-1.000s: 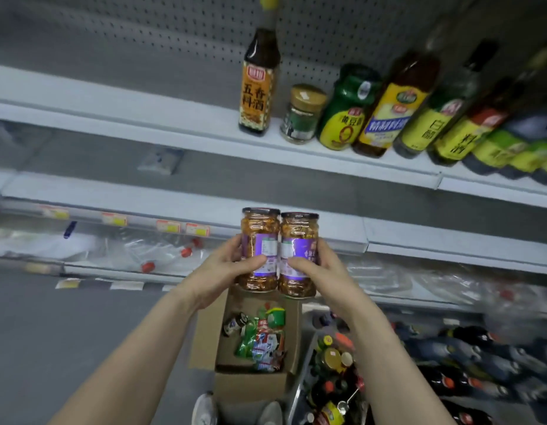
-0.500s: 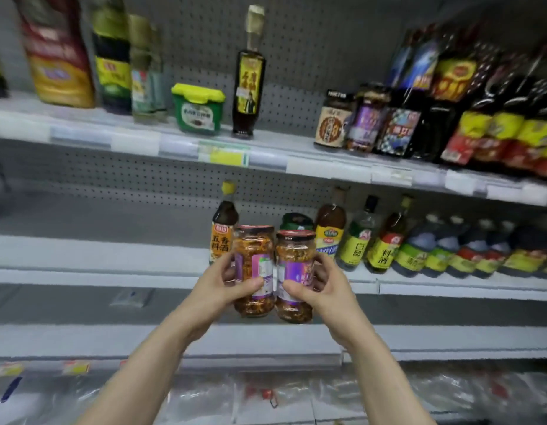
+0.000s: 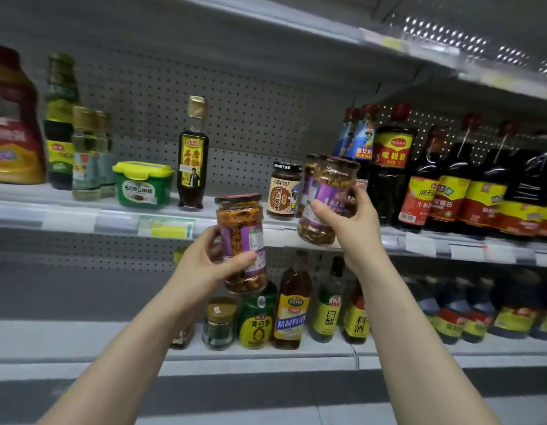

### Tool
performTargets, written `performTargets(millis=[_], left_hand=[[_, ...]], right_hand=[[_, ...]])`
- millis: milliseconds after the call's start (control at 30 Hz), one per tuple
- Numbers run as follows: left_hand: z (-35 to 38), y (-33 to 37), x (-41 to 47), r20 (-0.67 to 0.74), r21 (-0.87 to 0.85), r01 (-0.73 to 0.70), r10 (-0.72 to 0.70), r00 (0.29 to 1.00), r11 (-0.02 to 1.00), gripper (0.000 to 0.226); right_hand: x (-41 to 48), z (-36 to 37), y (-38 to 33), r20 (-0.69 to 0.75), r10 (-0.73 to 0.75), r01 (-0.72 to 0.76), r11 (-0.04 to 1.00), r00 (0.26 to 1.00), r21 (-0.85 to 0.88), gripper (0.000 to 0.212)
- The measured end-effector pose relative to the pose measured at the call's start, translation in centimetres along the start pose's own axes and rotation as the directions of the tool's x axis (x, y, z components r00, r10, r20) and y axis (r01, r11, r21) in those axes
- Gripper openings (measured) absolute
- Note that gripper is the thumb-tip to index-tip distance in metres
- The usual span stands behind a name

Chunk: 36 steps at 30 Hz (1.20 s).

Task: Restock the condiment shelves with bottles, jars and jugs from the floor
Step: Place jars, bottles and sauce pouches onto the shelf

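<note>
**Two glass jars in the air, one right at the shelf's lip**

Both hands are loaded and well apart. The right hand (image 3: 348, 228) is wrapped round the right-hand jar (image 3: 327, 194), up at the middle shelf (image 3: 82, 216). The jar's base is level with the front rail, with the brown-labelled jar (image 3: 283, 191) just to its left and the dark soy bottles (image 3: 391, 173) to its right. The left hand (image 3: 210, 265) grips the left-hand jar (image 3: 240, 240) lower down, out in front of the rail and above the bottles on the shelf below.

**Which way they point:** The right-hand jar's long axis leans. Its lid is up and tipped to the right and toward the back wall, its base is toward the person, and its purple label faces us. The left-hand jar is close to upright, lid on top and leaning just a touch left.

**The danger:** That tilted base looks likely to catch the rail if it goes in low, and a jolt there could loosen a one-handed hold on glass. The gap also looks tight, so a wide entry may knock the brown-labelled jar or the bottles. Meanwhile the left-hand jar hangs over open air, where a slip would drop it onto the bottles beneath.
</note>
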<state>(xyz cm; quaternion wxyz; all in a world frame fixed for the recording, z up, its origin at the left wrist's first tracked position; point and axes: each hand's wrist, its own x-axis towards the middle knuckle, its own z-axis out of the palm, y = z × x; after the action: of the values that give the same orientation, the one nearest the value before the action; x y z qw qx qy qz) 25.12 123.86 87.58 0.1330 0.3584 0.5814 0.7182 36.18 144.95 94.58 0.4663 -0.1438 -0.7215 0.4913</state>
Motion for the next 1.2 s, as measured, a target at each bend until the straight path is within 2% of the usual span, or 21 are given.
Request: performTargets(millis=[233, 433, 633, 1000, 1200], left_hand=[[1.5, 0.3, 3.9, 0.025, 0.016, -0.034, 0.034, 0.999, 0.999, 0.068], [1.8, 1.6, 7.1, 0.06, 0.031, -0.053, 0.051, 0.997, 0.998, 0.085], [2.4, 2.7, 9.0, 0.075, 0.003, -0.084, 0.084, 0.994, 0.996, 0.09], [2.3, 2.1, 9.9, 0.104, -0.004, -0.081, 0.081, 0.991, 0.997, 0.068], [2.7, 1.4, 9.9, 0.065, 0.018, -0.086, 0.084, 0.994, 0.996, 0.07]], right_hand=[[5.5, 0.3, 0.4, -0.1, -0.024, 0.011, 0.992, 0.995, -0.124, 0.057], [6.7, 1.0, 1.3, -0.136, -0.027, -0.005, 0.974, 0.99, -0.227, 0.065], [7.6, 2.1, 1.8, -0.157, -0.062, 0.007, 0.943, 0.986, -0.332, 0.07], [9.2, 4.4, 4.0, -0.205, -0.049, -0.035, 0.922, 0.978, -0.386, 0.062], [7.9, 3.9, 3.6, -0.161, -0.124, 0.026, 0.864, 0.979, -0.503, 0.05]])
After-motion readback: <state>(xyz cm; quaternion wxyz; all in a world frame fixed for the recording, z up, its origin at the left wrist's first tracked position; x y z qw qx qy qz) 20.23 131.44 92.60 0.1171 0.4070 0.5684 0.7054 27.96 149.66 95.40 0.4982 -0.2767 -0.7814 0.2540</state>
